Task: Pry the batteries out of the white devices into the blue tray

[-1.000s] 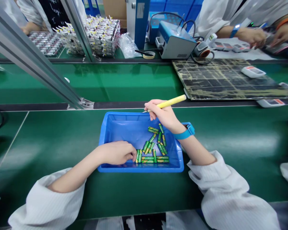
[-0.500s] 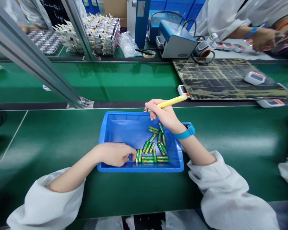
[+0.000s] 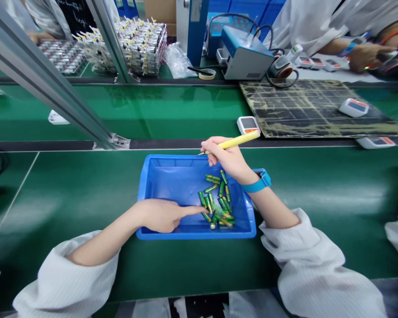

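A blue plastic bin (image 3: 179, 235) stands on the green bench in front of me. Green-and-gold batteries (image 3: 221, 190) lie loose at odd angles in its right half, some blurred near the front wall. My left hand (image 3: 161, 215) reaches over the bin's left part, index finger stretched out with its tip at the batteries and the other fingers curled; nothing is in its grasp. Above the bin's back right rim, my right hand (image 3: 228, 160) grips a yellow pen (image 3: 239, 140), its thin tip pointing left. A blue watch strap circles that wrist.
Behind the bench edge runs a green belt (image 3: 172, 110) carrying white devices with small screens (image 3: 248, 125). A dark scratched board (image 3: 318, 110) lies to the right. A metal post (image 3: 63, 84) slants across the left. Farther back are stacked parts (image 3: 139, 46), a blue-grey box (image 3: 248, 55) and a co-worker's hands (image 3: 368, 55).
My left index finger has swept right and straightened, pushing the front batteries out of their neat rows. White devices on the belt have shifted left. My right hand stays in place.
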A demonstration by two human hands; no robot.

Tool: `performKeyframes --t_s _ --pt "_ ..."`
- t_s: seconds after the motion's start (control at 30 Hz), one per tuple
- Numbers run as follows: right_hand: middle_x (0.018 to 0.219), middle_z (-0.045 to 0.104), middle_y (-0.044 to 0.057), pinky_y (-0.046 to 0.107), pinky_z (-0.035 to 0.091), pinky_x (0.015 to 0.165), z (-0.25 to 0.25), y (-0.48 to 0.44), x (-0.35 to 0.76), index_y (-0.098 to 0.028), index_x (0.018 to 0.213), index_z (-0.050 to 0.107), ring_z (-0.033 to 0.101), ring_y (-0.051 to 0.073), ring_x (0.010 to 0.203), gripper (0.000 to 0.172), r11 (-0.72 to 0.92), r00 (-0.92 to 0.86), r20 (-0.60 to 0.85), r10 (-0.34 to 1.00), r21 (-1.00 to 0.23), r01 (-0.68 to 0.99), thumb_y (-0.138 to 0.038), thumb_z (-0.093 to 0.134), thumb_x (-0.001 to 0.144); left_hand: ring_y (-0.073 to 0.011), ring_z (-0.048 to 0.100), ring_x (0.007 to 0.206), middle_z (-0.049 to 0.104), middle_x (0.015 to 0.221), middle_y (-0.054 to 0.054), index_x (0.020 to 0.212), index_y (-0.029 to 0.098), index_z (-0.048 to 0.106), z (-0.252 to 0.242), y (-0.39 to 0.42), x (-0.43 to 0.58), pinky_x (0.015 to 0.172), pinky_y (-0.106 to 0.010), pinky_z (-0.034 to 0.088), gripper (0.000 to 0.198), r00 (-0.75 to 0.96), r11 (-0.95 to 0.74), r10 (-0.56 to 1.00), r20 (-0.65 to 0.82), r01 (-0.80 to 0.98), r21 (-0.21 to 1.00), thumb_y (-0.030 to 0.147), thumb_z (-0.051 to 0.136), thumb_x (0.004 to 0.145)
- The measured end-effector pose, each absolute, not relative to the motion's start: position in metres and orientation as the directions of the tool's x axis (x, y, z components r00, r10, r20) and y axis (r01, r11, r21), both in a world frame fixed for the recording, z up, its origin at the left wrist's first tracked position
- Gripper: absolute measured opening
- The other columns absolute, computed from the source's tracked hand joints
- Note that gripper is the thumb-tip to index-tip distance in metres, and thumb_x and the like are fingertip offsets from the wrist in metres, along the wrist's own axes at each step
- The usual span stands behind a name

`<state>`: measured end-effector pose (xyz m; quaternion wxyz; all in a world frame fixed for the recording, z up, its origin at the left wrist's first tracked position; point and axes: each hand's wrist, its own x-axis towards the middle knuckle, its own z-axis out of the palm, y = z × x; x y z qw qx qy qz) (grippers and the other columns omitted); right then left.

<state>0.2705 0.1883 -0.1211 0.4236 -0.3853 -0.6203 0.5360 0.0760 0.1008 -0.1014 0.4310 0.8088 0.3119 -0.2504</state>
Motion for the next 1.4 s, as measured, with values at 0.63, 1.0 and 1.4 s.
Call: performKeyframes --t_s 0.63,1.0,1.4 --pt "0.042 0.045 -0.006 0.024 0.041 0.05 -0.122 0.189 0.272 -0.018 0.066 0.063 0.042 0.008 0.042 0.028 0.103 -0.358 0.092 0.929 -0.995 0.01 -0.036 0.062 0.087 -0.0159 0.052 0.059 0.062 0.074 -0.001 0.14 0.031 0.037 -0.102 0.096 0.078 0.052 -0.023 0.03 0.055 0.687 -0.341 0.331 -0.647 0.726 0.597 0.018 0.035 0.086" --pt "0.041 0.044 -0.007 0.023 0.043 0.049 -0.118 0.189 0.271 -0.018 0.064 0.061 0.042 0.008 0.04 0.029 0.067 -0.355 0.071 0.932 -0.997 -0.025 -0.038 0.063 0.085 -0.0234 0.057 0.102 0.061 0.109 -0.009 0.106 0.021 0.058 -0.056 0.071 0.081 0.089 -0.039 0.045 0.03 0.679 -0.525 0.671 -0.297 0.719 0.456 0.014 0.03 0.094" --pt "0.041 0.044 -0.007 0.025 0.045 0.053 -0.119 0.189 0.27 -0.018 0.064 0.062 0.044 0.009 0.041 0.029 0.113 -0.355 0.112 0.928 -0.993 -0.018 -0.04 0.063 0.084 -0.0351 0.039 0.129 0.054 0.133 -0.005 0.126 0.032 0.055 -0.067 0.082 0.02 0.107 -0.067 0.018 0.062 0.573 -0.542 0.773 -0.27 0.819 0.187 0.004 0.054 0.071"
